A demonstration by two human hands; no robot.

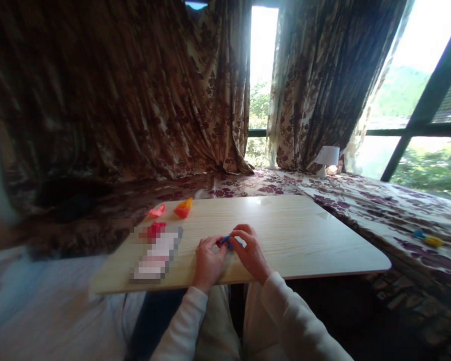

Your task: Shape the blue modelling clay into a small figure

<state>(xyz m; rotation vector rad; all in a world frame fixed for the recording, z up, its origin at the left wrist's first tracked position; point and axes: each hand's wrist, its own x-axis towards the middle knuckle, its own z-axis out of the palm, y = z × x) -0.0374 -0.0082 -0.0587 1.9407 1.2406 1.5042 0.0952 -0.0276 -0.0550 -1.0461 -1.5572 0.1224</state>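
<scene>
Between my two hands, just above the near part of the pale wooden table [293, 233], is a small bright blue piece [226, 239]. It looks soft or folded, and its kind is not clear at this size. My left hand [209, 255] pinches it from the left with thumb and fingers. From the right, my right hand [250, 248] curls its fingertips and thumb onto the same piece. A speck of red shows beside the blue at the left fingertips. The fingers cover much of the piece.
At the table's left lie a pink-red piece [157, 210], an orange-and-red piece [183, 207], a crimson crumpled piece [156, 229] and a pixelated oblong [156, 255]. A white lamp [327, 159] stands by the windows. Blue-and-yellow pieces [432, 240] lie on the flowered cloth at right.
</scene>
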